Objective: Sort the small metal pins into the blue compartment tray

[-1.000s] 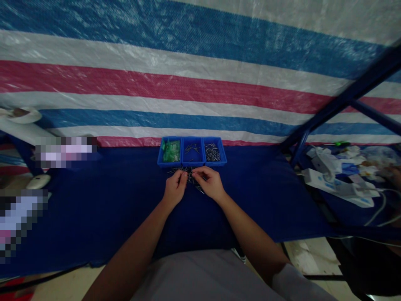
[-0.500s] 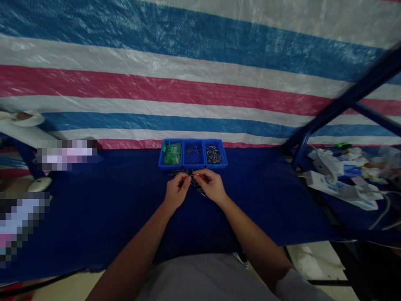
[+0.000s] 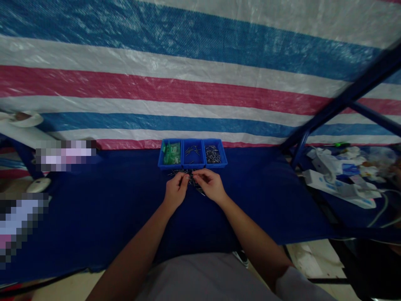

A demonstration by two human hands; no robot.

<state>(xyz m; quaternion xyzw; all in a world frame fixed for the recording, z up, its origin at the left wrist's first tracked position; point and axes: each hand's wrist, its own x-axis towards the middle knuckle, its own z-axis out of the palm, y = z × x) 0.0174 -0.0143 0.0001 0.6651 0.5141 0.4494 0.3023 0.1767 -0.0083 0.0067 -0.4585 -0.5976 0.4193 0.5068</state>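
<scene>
My left hand (image 3: 177,189) and my right hand (image 3: 210,184) face each other over a loose pile of thin dark metal pins (image 3: 191,180), perhaps screws or nails. Both hands have thumb and fingertips pinched together; what they pinch is too small to make out. Just beyond the pile stands a row of blue bins (image 3: 193,166). In the left bin are green plastic packets (image 3: 172,154), in the middle one a few metal pins (image 3: 193,150). Many more dark pins (image 3: 212,154) fill the bottom of the right bin.
Dark blue cloth (image 3: 125,200) covers the table. A striped plastic sheet (image 3: 200,92) hangs behind it. At right are a blue metal frame (image 3: 302,146), a white power strip (image 3: 341,190) and crumpled wrappings (image 3: 369,167). Pixelated items (image 3: 67,154) lie at left.
My left hand has shifted very slightly left, widening the gap between the fingertips. My right hand stays almost in place, and the bins look the same.
</scene>
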